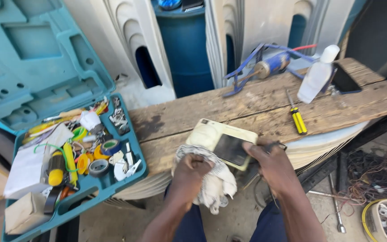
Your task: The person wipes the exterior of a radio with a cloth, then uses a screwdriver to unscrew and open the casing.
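I observe my left hand [193,168] fisted tight around a bunched white cloth [213,181], pressing it against the near edge of a pale yellow device [209,134] with a dark screen. My right hand [267,163] steadies the device's right end, fingers curled over it, on the wooden plank [247,105]. Beyond lie a yellow-handled screwdriver [297,118] and a white bottle [316,76].
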